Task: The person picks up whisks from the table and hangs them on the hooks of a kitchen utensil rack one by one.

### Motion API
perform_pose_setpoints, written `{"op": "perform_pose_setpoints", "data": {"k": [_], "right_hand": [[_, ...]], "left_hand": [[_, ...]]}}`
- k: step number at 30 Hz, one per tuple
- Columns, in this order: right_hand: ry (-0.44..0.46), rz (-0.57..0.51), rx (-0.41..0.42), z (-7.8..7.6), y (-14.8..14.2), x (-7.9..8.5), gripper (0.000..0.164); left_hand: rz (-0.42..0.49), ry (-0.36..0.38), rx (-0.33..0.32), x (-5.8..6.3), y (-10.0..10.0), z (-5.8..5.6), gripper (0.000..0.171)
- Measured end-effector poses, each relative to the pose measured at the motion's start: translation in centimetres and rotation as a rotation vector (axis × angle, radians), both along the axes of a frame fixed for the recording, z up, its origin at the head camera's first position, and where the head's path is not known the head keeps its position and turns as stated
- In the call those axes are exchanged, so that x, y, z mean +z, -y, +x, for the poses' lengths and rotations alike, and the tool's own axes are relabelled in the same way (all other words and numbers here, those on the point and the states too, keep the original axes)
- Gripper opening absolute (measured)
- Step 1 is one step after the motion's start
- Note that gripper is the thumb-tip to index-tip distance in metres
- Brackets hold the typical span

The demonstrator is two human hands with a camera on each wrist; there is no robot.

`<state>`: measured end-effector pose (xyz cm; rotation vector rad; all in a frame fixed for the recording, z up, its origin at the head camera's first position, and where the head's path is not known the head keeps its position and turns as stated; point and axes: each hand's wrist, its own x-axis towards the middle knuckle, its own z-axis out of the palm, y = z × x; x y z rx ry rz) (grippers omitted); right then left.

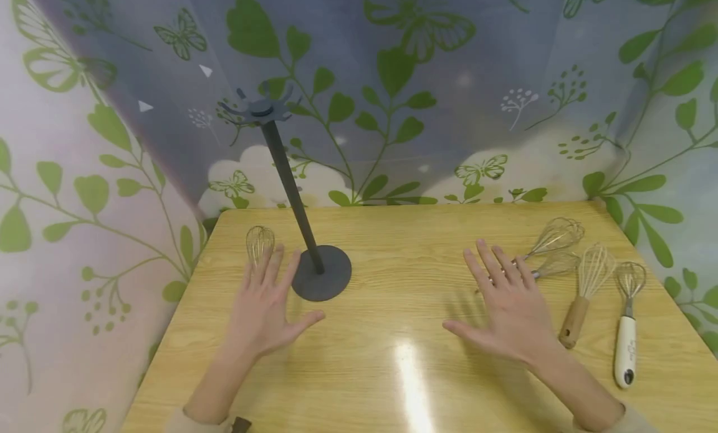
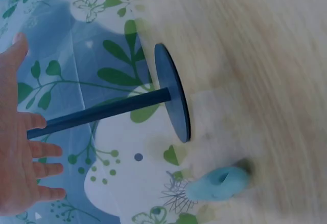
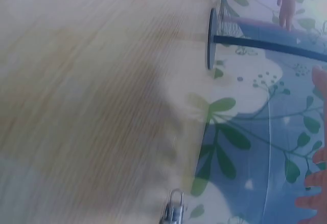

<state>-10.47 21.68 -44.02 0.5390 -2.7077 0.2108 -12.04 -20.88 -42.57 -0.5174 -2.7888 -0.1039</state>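
My left hand is spread palm down above the table, its fingers straight and holding nothing. Beyond its fingertips shows the wire head of a small whisk; its teal handle appears in the left wrist view but is hidden by the hand from above. Just right of those fingers stands a dark rack with a round base, upright post and hooks on top. Over the right half, my right hand is also spread with nothing in it. Two metal whisks lie partly behind its fingers.
Right of the right hand lie a whisk with a wooden handle and one with a white handle. The wooden table is bordered by leaf-patterned curtains at the back and both sides.
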Motion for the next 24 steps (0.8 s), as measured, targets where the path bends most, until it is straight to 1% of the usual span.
{"op": "perform_pose_setpoints", "data": {"k": [4, 6, 10, 13, 17, 20, 22, 24], "right_hand": [[0.009, 0.003, 0.029, -0.5, 1.5, 0.0, 0.119], [0.014, 0.002, 0.045, -0.9, 2.3, 0.0, 0.119], [0.025, -0.005, 0.083, -1.8, 4.0, -0.2, 0.118], [0.023, -0.010, 0.113, -2.7, 5.2, -0.5, 0.115], [-0.003, -0.017, 0.149, -3.7, 6.6, -0.9, 0.110], [-0.017, -0.015, 0.168, -4.4, 7.6, -1.1, 0.109], [-0.027, -0.007, 0.175, -4.9, 8.2, -1.2, 0.109], [-0.042, -0.003, 0.181, -5.4, 8.8, -1.3, 0.108]], "left_hand": [[0.018, -0.016, -0.001, 0.4, 0.6, -0.5, 0.113], [0.026, -0.038, -0.006, 0.6, 0.9, -0.8, 0.112], [0.023, -0.107, -0.016, 1.1, 1.5, -1.8, 0.116], [0.014, -0.137, -0.020, 1.6, 2.0, -2.5, 0.118], [0.015, -0.139, -0.016, 2.4, 2.4, -3.3, 0.116], [0.021, -0.157, -0.014, 3.1, 2.7, -3.9, 0.115], [0.031, -0.192, -0.022, 3.7, 3.0, -4.3, 0.115], [0.037, -0.244, -0.032, 4.4, 3.3, -4.8, 0.113]]}}
